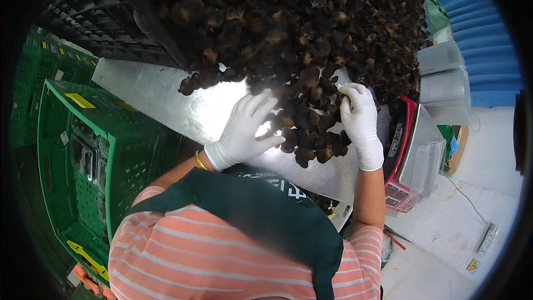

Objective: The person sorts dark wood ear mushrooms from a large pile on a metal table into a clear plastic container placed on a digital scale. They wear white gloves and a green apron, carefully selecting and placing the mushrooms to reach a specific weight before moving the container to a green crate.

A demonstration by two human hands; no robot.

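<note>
A large heap of dark brown wood ear mushrooms (266, 29) covers much of the metal tabletop (158, 91) before me. My left hand (247, 129), in a white glove, lies at the heap's near edge. Its thumb stands apart from the fingers, and the fingertips meet the mushrooms. Nothing shows in its grasp. My right hand (359, 118), also gloved in white, is at the right of a smaller cluster of mushrooms (314, 121). Its thumb and forefinger come together by the mushrooms; whether a piece is between them is hidden.
A black plastic crate (104, 21) stands tilted at the upper left. Green plastic crates (137, 146) occupy the left side, one containing clear plastic packaging (85, 154). Right of my hand is a red electronic scale (402, 166). Stacked clear plastic containers (443, 79) stand beyond it, near a power strip (486, 239).
</note>
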